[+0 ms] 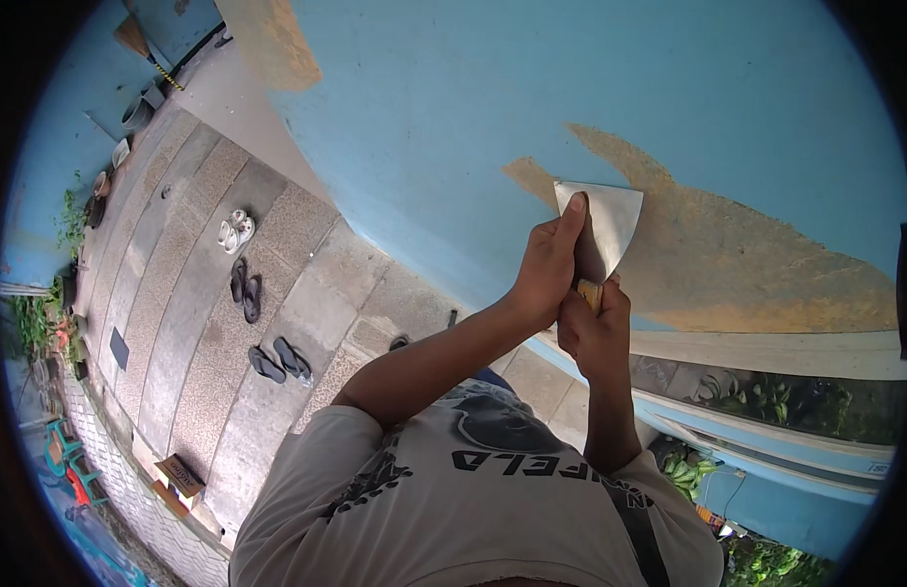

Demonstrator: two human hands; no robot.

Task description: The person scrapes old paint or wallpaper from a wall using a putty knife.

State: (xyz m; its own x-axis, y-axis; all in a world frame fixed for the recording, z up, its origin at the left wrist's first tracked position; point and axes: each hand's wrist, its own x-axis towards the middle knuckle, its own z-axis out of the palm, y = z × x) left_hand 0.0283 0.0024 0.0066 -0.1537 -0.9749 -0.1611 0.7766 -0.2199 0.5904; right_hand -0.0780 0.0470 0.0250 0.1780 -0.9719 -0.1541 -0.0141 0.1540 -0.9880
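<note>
A wide scraper with a bright metal blade (615, 220) is held up before a light blue painted wall (439, 110). My right hand (596, 330) grips its short wooden handle (591, 292). My left hand (545, 264) grasps the left side of the blade, its thumb laid along the metal. The blade's far edge lies over or very near the wall; contact cannot be told. Right of the blade spreads a large bare grey-brown patch (747, 264) with ragged paint edges. A smaller bare patch (529, 178) shows just left of the blade.
Another bare patch (277, 44) is at upper left. On the tiled floor (314, 293) lie white clogs (237, 231), dark sandals (246, 290) and flip-flops (279, 359). A cardboard box (180, 477), pots (136, 114) and a broom (134, 37) stand farther left. A window ledge (762, 352) runs along the right.
</note>
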